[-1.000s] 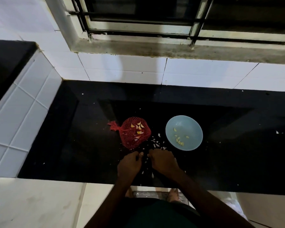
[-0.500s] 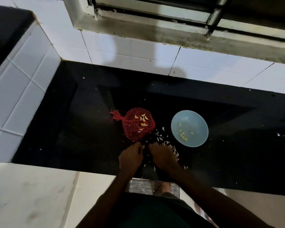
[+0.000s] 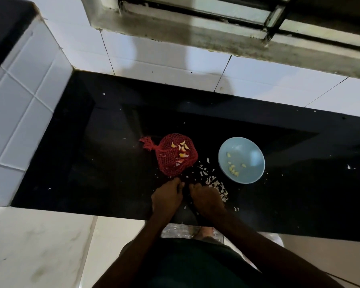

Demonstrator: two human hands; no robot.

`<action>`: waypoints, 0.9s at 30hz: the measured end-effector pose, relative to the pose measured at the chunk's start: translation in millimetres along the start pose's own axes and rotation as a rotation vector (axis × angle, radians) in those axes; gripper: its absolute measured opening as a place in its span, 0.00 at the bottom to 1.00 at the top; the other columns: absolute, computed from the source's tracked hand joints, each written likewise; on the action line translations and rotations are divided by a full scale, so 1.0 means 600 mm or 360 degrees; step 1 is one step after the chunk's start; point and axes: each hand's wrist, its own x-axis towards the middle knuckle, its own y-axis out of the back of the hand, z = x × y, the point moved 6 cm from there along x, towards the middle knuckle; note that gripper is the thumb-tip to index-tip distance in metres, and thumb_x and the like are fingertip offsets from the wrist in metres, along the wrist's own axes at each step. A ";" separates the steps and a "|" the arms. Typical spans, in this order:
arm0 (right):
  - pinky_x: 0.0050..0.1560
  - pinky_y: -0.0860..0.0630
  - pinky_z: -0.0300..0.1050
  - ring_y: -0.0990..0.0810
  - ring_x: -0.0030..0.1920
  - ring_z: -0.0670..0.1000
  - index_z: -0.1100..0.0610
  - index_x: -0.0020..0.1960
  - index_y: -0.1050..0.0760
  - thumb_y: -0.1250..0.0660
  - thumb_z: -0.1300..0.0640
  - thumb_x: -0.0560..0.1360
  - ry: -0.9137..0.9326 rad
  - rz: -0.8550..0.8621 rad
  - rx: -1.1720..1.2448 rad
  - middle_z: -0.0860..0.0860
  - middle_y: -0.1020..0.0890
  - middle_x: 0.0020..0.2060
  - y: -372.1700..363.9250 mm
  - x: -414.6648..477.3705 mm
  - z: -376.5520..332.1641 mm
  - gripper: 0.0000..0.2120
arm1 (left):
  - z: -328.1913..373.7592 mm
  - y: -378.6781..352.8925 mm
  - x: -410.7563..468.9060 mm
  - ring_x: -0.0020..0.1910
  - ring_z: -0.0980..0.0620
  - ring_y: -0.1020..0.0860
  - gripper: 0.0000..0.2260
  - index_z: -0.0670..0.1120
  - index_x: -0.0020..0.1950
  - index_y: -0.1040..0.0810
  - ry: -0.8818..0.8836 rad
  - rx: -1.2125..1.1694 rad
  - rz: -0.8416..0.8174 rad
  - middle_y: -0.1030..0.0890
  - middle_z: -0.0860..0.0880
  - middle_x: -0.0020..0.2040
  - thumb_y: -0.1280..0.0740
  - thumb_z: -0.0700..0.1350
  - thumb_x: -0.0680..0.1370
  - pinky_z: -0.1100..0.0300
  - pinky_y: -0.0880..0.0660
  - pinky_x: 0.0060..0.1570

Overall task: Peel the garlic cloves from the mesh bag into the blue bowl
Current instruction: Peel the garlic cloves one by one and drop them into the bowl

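Garlic cloves (image 3: 182,149) show yellow and pale through the red mesh bag (image 3: 168,165), which lies on the black table (image 3: 92,163) about midway between its back and front edges. The bag's knotted neck points toward the table's left edge. To the right of the bag, near it but not touching, sits the blue bowl (image 3: 255,151), upright. A few peeled cloves (image 3: 233,170) are gathered in the half of the bowl nearer the front edge.

White peel scraps (image 3: 216,185) are strewn over the table from the gap between bag and bowl down toward the front edge. They lie thickest just beside the right hand, and smaller flecks are scattered farther out across the dark surface.

Both hands are over the table close to its front edge, just in front of the bag. The left hand (image 3: 167,197) has its fingertips almost at the bag's lower rim. The right hand (image 3: 206,199) is next to it, and the fingertips of the two hands nearly meet. Each hand's fingers curl inward and downward, backs of the hands up. The grip of each hand looks narrow, but I cannot tell whether either grip holds a clove, since the fingers hide whatever lies beneath them.

White wall tiles (image 3: 164,59) run along the table's back edge under a stained window ledge (image 3: 195,32). A tiled side wall (image 3: 19,113) closes off the left edge. Below the front edge a bare foot (image 3: 205,232) shows on the floor.
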 end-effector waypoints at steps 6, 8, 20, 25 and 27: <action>0.38 0.27 0.48 0.15 0.48 0.57 0.55 0.62 0.28 0.40 0.53 0.81 -0.0012 -0.0163 0.0040 0.53 0.17 0.53 -0.001 -0.012 -0.005 0.12 | -0.008 0.002 0.000 0.51 0.45 0.18 0.11 0.51 0.51 0.26 -0.0034 -0.0072 0.0003 0.17 0.50 0.51 0.42 0.57 0.83 0.55 0.31 0.43; 0.42 0.24 0.49 0.15 0.51 0.57 0.55 0.62 0.28 0.41 0.54 0.81 -0.0016 -0.0199 0.0023 0.54 0.17 0.54 0.005 -0.012 -0.006 0.12 | -0.008 0.004 0.000 0.51 0.45 0.18 0.11 0.51 0.51 0.26 -0.0070 -0.0079 0.0011 0.17 0.50 0.50 0.42 0.57 0.83 0.56 0.32 0.42; 0.48 0.21 0.49 0.15 0.53 0.57 0.56 0.56 0.20 0.41 0.60 0.81 -0.0026 -0.0413 -0.0082 0.54 0.15 0.52 0.020 0.004 -0.033 0.11 | -0.010 0.014 0.000 0.52 0.44 0.18 0.12 0.51 0.54 0.25 -0.0152 -0.0081 -0.0042 0.17 0.49 0.52 0.42 0.56 0.84 0.56 0.33 0.42; 0.46 0.23 0.49 0.16 0.51 0.60 0.57 0.51 0.18 0.36 0.47 0.79 -0.0292 -0.0336 0.0503 0.57 0.15 0.48 0.000 0.011 0.004 0.15 | -0.019 0.009 0.004 0.53 0.42 0.19 0.12 0.51 0.53 0.26 -0.0142 -0.0112 -0.0128 0.17 0.49 0.53 0.43 0.57 0.84 0.54 0.30 0.44; 0.42 0.29 0.45 0.17 0.48 0.58 0.55 0.49 0.18 0.36 0.44 0.80 -0.0472 -0.0308 0.0839 0.56 0.15 0.45 -0.018 -0.003 0.017 0.16 | -0.022 0.004 0.006 0.55 0.42 0.19 0.13 0.51 0.54 0.25 -0.0123 -0.0197 -0.0220 0.17 0.48 0.55 0.43 0.58 0.84 0.53 0.29 0.46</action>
